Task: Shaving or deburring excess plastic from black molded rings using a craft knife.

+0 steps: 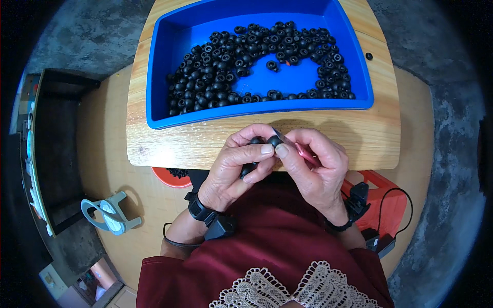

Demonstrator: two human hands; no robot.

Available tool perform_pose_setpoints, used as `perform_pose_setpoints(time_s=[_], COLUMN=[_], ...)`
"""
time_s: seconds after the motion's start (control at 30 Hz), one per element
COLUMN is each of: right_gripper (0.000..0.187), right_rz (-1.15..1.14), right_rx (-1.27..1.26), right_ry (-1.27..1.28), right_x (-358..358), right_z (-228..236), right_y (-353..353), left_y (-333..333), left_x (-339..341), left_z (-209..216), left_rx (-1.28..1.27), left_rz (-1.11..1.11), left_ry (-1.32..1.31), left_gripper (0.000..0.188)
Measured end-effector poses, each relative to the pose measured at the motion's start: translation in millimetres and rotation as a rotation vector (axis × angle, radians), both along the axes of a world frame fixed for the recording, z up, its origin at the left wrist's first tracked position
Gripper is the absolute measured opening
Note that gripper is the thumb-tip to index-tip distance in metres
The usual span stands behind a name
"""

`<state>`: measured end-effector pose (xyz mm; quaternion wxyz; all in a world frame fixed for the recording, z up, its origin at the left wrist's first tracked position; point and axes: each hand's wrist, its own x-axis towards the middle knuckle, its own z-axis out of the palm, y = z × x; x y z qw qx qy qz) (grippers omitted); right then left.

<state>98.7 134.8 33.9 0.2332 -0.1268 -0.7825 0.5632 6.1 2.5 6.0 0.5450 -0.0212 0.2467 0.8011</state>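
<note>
Just beyond the table's near edge, my left hand [228,167] is closed around several small black rubber-like balls, with one black ball [275,141] pinched at its thumb and fingertips. My right hand [321,167] grips a small knife by its pink handle [306,155]. The thin blade [278,133] lies against the pinched ball, and my right thumb presses on the ball's other side. Part of the handle is hidden in the right palm. Ahead of both hands stands a blue tray [257,108] with a heap of similar black pieces [205,77], many showing a round hole.
The tray sits on a wooden table [359,136]; a loose black piece [368,56] lies right of it. Below the table's left edge is a red basin [172,179] with black bits. A red crate [382,200] stands right, a grey stool [110,213] left, near a shelf [38,154].
</note>
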Motion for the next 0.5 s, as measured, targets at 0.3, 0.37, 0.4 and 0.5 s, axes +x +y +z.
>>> perform_pose_setpoints(time_s=[0.3,0.37,0.4,0.5], right_gripper=[0.008,0.007,0.006,0.005], right_rz=[0.005,-0.002,-0.006,0.014], right_rx=[0.029,0.020,0.010,0.023], right_ry=[0.011,0.021,0.032,0.031], right_x=[-3.4,-3.5,-3.6,-2.9], right_z=[2.1,1.4,0.7,-1.4], right_y=[2.5,1.9,1.4,3.2], left_y=[0.8,1.5,0.8,-0.5], left_x=[-2.1,-1.9,-1.9,-2.3], left_z=[-1.4,-0.7,-1.4,-3.1], left_rx=[-0.078,-0.073,-0.075,-0.052], left_rz=[0.017,0.024,0.026,0.003], left_ry=[0.101,0.074,0.073,0.052], left_gripper=[0.012,0.012,0.012,0.011])
